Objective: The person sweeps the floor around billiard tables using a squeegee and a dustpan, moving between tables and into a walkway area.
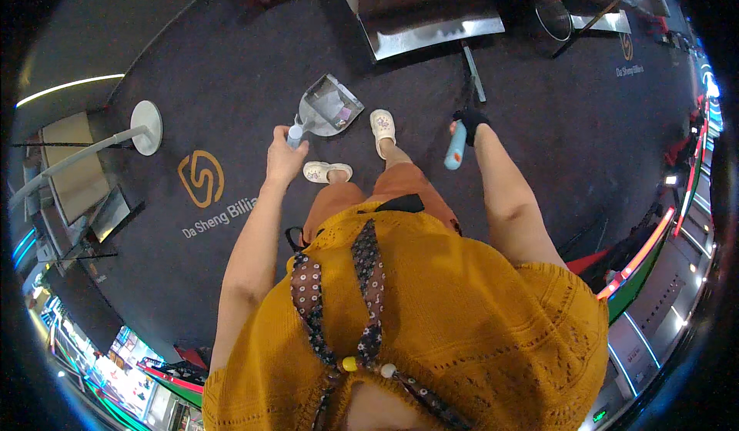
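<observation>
My left hand [283, 157] is closed around the pale grip at the top of a long-handled dustpan [322, 111]. The pan rests on the dark floor left of my feet, with a pinkish scrap and other litter inside. My right hand [474, 126], in what looks like a black glove, grips the light-blue handle [455, 147] of a broom-like floor tool. Beyond that hand, the tool's narrow pale head [474, 74] lies near the metal-faced base of a piece of furniture. Most of its shaft is hidden beneath the hand.
A shiny metal plinth [439, 35] crosses the floor ahead. To its right stands a round wire-rimmed bin [553, 16] beside a slanting stick [594, 18]. A white post on a round base [147, 128] is at left. Billiard tables [638, 281] edge the right; the carpet [231, 102] bears a logo.
</observation>
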Demonstrator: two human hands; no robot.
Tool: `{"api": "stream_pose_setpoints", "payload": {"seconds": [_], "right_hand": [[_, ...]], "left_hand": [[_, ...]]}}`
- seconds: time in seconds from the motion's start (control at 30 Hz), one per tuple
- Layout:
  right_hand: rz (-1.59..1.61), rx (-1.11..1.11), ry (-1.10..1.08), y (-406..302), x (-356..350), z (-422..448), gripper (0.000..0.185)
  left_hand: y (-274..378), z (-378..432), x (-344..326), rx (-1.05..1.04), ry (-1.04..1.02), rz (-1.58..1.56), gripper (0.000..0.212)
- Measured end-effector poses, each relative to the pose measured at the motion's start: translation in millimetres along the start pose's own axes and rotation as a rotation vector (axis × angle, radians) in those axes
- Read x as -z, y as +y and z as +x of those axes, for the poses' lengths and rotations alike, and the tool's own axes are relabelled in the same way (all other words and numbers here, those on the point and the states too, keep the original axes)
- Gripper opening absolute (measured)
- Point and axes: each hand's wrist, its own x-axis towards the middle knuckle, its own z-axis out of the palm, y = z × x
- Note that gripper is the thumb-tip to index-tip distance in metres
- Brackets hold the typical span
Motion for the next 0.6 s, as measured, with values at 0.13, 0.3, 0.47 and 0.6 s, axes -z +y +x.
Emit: {"api": "stream_pose_setpoints", "payload": {"seconds": [0.13, 0.3, 0.47, 0.6], "right_hand": [[-0.288, -0.107, -0.070, 32.9, -2.1, -30.8, 0.013], [-0.880, -0.128, -0.183, 59.7, -1.7, -127.2, 0.031], [-1.632, 0.306, -0.382, 55.8, 5.0, -135.2, 0.046], [-1.508, 0.182, -0.431, 45.0, 14.2, -146.8, 0.056]], "left_hand": [[7.5, 11.2, -0.6, 0.031, 0.002, -0.001, 0.038], [29.9, 12.1, 6.5, 0.125, -0.061, -0.064, 0.037], [30.4, 15.4, 5.5, 0.070, -0.065, -0.039, 0.041], [7.5, 19.2, -1.4, -0.028, 0.014, 0.044, 0.041]]}}
